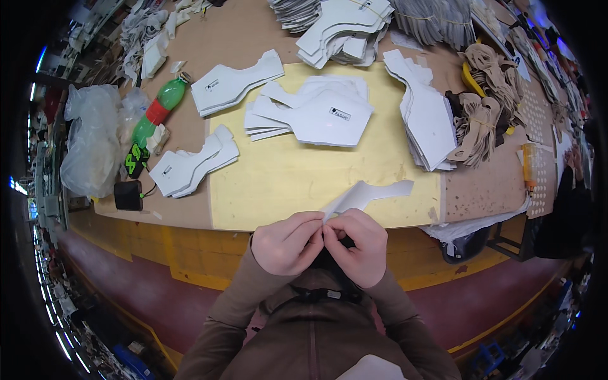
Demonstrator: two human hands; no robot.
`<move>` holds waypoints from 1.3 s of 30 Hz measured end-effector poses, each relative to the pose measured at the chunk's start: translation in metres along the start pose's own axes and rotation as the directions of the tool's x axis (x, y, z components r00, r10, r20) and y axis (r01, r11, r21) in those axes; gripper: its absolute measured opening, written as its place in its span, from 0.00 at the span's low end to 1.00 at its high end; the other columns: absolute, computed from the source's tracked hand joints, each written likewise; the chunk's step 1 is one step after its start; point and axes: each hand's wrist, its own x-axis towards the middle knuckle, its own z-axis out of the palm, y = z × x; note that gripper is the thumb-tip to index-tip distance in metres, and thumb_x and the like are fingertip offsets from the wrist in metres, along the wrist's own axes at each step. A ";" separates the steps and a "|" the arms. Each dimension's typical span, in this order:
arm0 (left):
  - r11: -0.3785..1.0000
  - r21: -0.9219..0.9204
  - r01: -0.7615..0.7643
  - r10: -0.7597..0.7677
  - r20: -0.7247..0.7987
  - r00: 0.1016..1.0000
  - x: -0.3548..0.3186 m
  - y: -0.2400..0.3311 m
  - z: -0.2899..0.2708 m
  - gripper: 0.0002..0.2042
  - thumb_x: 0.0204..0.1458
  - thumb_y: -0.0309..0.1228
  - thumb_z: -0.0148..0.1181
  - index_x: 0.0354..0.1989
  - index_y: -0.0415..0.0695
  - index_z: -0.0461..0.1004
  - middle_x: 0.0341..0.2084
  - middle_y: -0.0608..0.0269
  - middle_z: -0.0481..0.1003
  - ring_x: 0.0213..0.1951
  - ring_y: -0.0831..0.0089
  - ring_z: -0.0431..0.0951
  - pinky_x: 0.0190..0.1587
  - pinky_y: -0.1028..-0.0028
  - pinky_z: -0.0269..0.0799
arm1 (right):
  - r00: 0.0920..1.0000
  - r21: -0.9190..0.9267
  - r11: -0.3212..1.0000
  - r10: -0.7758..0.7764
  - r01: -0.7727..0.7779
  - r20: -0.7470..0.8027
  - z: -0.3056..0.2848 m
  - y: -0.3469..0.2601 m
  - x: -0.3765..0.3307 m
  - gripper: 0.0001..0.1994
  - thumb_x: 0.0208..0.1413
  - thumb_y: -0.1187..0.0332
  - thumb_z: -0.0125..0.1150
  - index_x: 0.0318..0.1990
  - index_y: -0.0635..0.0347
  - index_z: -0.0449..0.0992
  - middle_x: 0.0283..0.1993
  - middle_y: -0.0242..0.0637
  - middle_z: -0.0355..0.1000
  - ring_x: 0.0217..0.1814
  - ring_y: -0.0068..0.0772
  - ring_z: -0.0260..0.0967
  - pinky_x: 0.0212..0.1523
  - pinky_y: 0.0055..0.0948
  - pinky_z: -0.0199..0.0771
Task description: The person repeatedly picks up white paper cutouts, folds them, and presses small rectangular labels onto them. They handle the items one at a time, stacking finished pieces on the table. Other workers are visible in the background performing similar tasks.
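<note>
At the table's front edge, my left hand (pixel 286 244) and my right hand (pixel 360 246) meet, thumbs and fingertips pinched close together. Between them they grip the near end of a white, leather-like cut piece (pixel 362 196). Its curved far part rises off the yellow sheet (pixel 285 183) and reaches to the right. The pinched edge is mostly covered by my fingers. Beyond my hands lies a fanned stack of similar white pieces (pixel 329 117), the top one bearing a small dark printed label. Another white piece (pixel 373 368) rests at my lap.
More white stacks lie at left (pixel 196 166), upper left (pixel 237 82), right (pixel 421 117) and back (pixel 348 25). A green bottle (pixel 170 95), a clear plastic bag (pixel 92 142) and a black case (pixel 128 196) stand left. Tied beige strips (pixel 478 123) lie right.
</note>
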 end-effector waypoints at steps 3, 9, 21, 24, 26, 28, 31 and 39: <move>0.998 0.069 -0.016 0.017 -0.017 1.000 0.001 -0.006 0.000 0.07 0.47 0.19 0.68 0.36 0.39 0.81 0.34 0.59 0.83 0.28 0.67 0.84 0.29 0.73 0.79 | 1.000 -0.021 0.999 -0.026 0.026 0.011 0.004 0.004 0.004 0.03 0.54 0.80 0.66 0.35 0.66 0.78 0.28 0.36 0.71 0.28 0.26 0.69 0.30 0.25 0.69; 1.000 0.029 -0.013 0.013 0.002 1.000 -0.003 -0.009 -0.001 0.07 0.47 0.20 0.68 0.36 0.40 0.82 0.36 0.60 0.84 0.26 0.68 0.83 0.27 0.74 0.78 | 0.995 0.119 0.988 0.094 -0.098 0.040 0.004 0.008 0.002 0.04 0.55 0.80 0.66 0.37 0.66 0.78 0.30 0.39 0.73 0.29 0.30 0.72 0.32 0.26 0.72; 0.974 0.217 -0.068 0.076 -0.028 0.997 -0.003 -0.007 0.001 0.08 0.44 0.21 0.70 0.33 0.40 0.80 0.36 0.62 0.83 0.24 0.69 0.82 0.26 0.74 0.78 | 0.992 0.082 0.989 0.124 -0.125 0.025 0.009 0.006 0.001 0.03 0.55 0.81 0.64 0.36 0.68 0.78 0.30 0.37 0.74 0.30 0.26 0.71 0.33 0.24 0.70; 0.978 0.198 -0.061 0.068 -0.029 0.997 -0.004 -0.008 0.002 0.08 0.43 0.20 0.70 0.33 0.40 0.80 0.36 0.62 0.83 0.24 0.69 0.82 0.26 0.73 0.78 | 0.980 0.148 0.969 0.196 -0.200 0.039 0.009 0.007 -0.001 0.02 0.56 0.81 0.64 0.37 0.69 0.78 0.31 0.37 0.74 0.32 0.25 0.70 0.35 0.23 0.70; 0.993 0.104 -0.050 0.054 -0.040 0.998 -0.003 -0.009 0.000 0.08 0.43 0.20 0.70 0.33 0.40 0.80 0.36 0.62 0.83 0.24 0.70 0.82 0.27 0.74 0.78 | 0.977 0.200 0.956 0.209 -0.215 0.051 0.008 0.009 -0.001 0.02 0.57 0.81 0.63 0.37 0.69 0.79 0.31 0.37 0.74 0.32 0.25 0.71 0.36 0.23 0.71; 0.986 0.130 -0.101 0.108 -0.042 0.993 -0.002 -0.010 -0.001 0.09 0.42 0.19 0.70 0.34 0.39 0.80 0.38 0.62 0.83 0.25 0.71 0.82 0.27 0.74 0.78 | 0.980 0.245 0.949 0.195 -0.201 0.046 0.007 0.011 0.001 0.02 0.57 0.80 0.64 0.38 0.68 0.79 0.30 0.38 0.74 0.30 0.25 0.71 0.34 0.23 0.72; 0.958 0.211 -0.196 0.198 0.012 0.980 0.000 -0.011 -0.007 0.11 0.42 0.20 0.70 0.36 0.38 0.80 0.40 0.61 0.83 0.27 0.71 0.83 0.29 0.74 0.78 | 0.961 0.296 0.915 0.256 -0.275 0.100 0.005 0.009 0.001 0.01 0.58 0.82 0.61 0.37 0.71 0.78 0.32 0.37 0.75 0.35 0.24 0.69 0.39 0.23 0.69; 0.856 0.331 -0.396 0.353 0.186 0.917 0.009 -0.019 -0.020 0.13 0.41 0.23 0.70 0.37 0.37 0.78 0.39 0.57 0.80 0.31 0.68 0.83 0.31 0.73 0.79 | 0.965 0.173 0.950 0.253 -0.262 0.073 0.012 0.003 0.001 0.01 0.58 0.81 0.62 0.36 0.70 0.78 0.30 0.37 0.74 0.33 0.24 0.69 0.38 0.23 0.70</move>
